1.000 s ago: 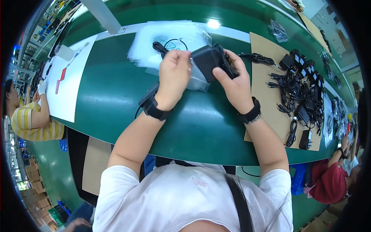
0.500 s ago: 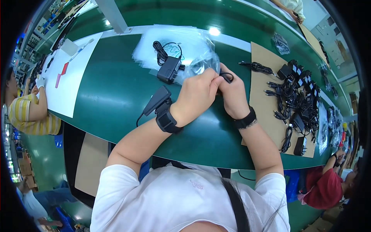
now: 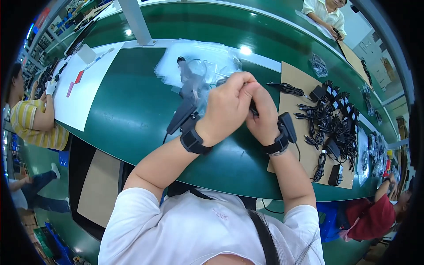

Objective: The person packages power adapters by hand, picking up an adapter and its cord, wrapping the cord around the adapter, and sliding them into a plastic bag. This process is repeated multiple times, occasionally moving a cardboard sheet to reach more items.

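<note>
My left hand (image 3: 226, 108) and my right hand (image 3: 263, 114) meet over the bench, fingertips pinched together. A clear plastic bag (image 3: 204, 90) shows beside the left hand; the fingers hide where it is gripped. Part of a black cable (image 3: 253, 108) shows at my right palm, in the curled fingers. Left of the hands, a black power adapter (image 3: 189, 84) lies greyed and blurred, apparently behind clear plastic. Beneath it is a stack of flat clear bags (image 3: 170, 64). Each wrist wears a black strap with a small black device, the left one (image 3: 182, 117) and the right one (image 3: 287, 128).
A cardboard sheet (image 3: 287, 152) on the right bears several black adapters with coiled cables (image 3: 335, 117). Bagged items (image 3: 377, 154) lie farther right. A white sheet (image 3: 95, 95) with red and pink strips lies left. A metal post (image 3: 134, 22) rises at the back. Other people sit around.
My hands have drawn closer together, and the black cable loop beside the right hand is now mostly hidden. The adapter on the bags, sharp before, looks greyed and blurred. The view has shifted slightly.
</note>
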`<state>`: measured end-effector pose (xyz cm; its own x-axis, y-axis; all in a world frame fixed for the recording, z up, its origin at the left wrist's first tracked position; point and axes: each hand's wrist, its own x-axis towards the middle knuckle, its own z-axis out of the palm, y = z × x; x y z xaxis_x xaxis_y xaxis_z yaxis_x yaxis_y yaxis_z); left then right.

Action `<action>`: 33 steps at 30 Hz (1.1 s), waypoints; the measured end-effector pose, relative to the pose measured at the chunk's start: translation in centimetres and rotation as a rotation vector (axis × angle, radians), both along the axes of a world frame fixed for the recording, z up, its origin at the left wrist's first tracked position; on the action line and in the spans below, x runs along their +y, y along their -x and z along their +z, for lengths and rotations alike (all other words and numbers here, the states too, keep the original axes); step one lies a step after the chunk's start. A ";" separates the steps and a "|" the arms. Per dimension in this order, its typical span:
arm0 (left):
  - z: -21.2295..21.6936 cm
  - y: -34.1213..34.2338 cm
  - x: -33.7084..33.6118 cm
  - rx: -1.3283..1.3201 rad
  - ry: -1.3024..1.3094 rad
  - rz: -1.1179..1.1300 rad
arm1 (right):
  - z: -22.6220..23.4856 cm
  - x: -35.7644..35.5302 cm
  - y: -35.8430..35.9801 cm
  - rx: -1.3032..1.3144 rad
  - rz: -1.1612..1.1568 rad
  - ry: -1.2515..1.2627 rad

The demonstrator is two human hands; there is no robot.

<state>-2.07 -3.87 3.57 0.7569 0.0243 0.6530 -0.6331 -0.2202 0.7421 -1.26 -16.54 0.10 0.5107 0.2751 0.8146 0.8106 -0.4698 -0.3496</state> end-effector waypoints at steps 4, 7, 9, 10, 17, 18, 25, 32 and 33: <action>0.4 -1.5 2.6 0.193 -0.024 0.066 | 0.2 -0.4 0.9 0.031 0.064 0.255; 0.6 -0.9 2.8 0.268 -0.133 -0.003 | 0.3 0.5 0.7 0.106 0.091 0.151; -0.6 -0.2 2.1 0.053 -0.333 -0.166 | -0.4 0.6 0.4 0.210 0.060 0.075; -0.4 0.4 1.7 0.165 -0.290 -0.152 | -0.1 0.6 0.3 0.647 0.072 -0.295; -2.1 2.1 -0.9 0.106 -0.132 -0.101 | 0.0 0.8 0.9 0.693 0.030 -0.399; -2.1 2.4 -1.6 -0.022 -0.124 -0.095 | -0.8 1.7 0.1 0.081 -0.215 -0.201; -2.1 3.7 -3.1 0.126 -0.086 -0.135 | 0.4 -0.7 -0.4 1.137 0.514 -1.118; 2.8 -3.5 3.8 -0.192 -0.514 0.317 | 1.8 -1.3 -0.2 1.082 0.117 -0.403; 2.2 -5.5 5.0 -0.082 -0.441 0.185 | 1.6 -0.8 0.1 1.082 0.134 -0.400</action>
<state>3.40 1.16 5.77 0.7117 -0.1390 0.6886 -0.6061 -0.6169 0.5020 -1.32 -17.32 1.74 0.9795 0.2011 0.0115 0.0327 -0.1024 -0.9942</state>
